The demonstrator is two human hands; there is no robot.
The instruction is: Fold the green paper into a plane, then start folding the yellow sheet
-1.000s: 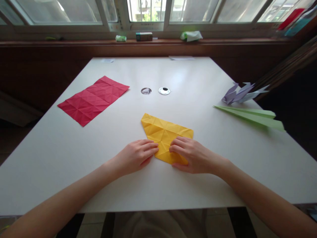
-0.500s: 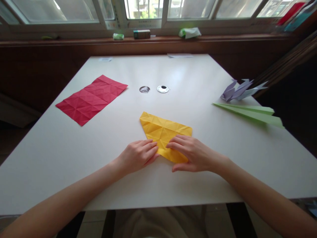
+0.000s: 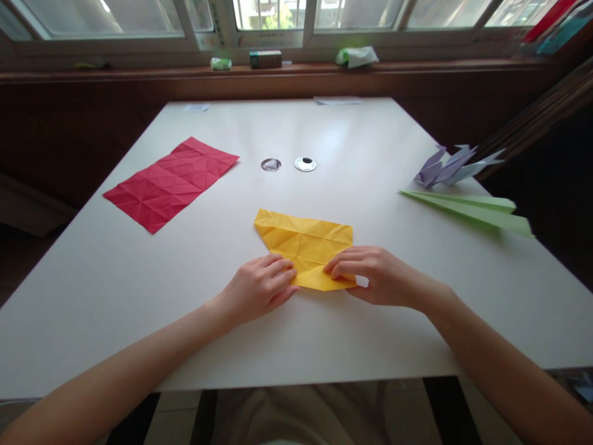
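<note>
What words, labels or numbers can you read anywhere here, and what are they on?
None can be read.
Small box on the windowsill: its print is too blurred to read.
Window frame strip: markings too small to read.
Yellow paper, red paper, green paper plane: no text shows.

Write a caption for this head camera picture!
Both hands, left hand and right hand, press a creased yellow paper on the white table.

The folded yellow paper sheet lies on the white rectangular table, near its front edge. The left hand rests on its left corner, the right hand on its right. The creased red paper rectangle lies behind and left; the green paper plane lies well right, the folded purple paper figure just behind it.
</note>
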